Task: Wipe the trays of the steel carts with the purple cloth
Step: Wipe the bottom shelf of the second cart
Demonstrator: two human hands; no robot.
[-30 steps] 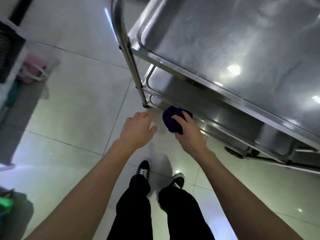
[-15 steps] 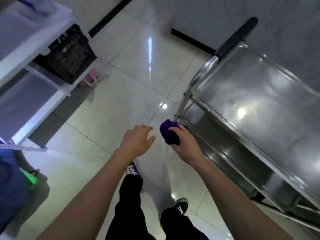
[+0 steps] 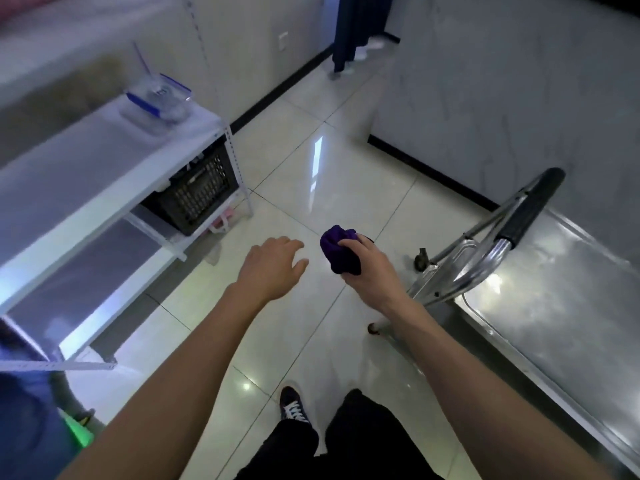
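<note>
My right hand [image 3: 372, 268] grips the bunched purple cloth [image 3: 339, 251] in the air over the tiled floor, left of the steel cart. The cart's top tray [image 3: 554, 289] fills the right side, shiny and bare, with a black-gripped push handle [image 3: 526, 211] at its near-left end. My left hand [image 3: 272, 266] hangs beside the cloth with relaxed, spread fingers and holds nothing. Neither hand touches the cart. The lower trays are hidden from here.
A white shelf unit [image 3: 104, 188] stands on the left with a clear blue-clipped container [image 3: 157, 100] on top and a black crate [image 3: 197, 195] underneath. A cart caster [image 3: 420, 259] sits near the handle. Grey walls stand behind the cart. My feet are on open tiled floor [image 3: 311, 188].
I have stood up and the view has lifted from the cart's lower tray to the room. My right hand pulled away from the lower tray with the cloth; the cart now lies to the right.
</note>
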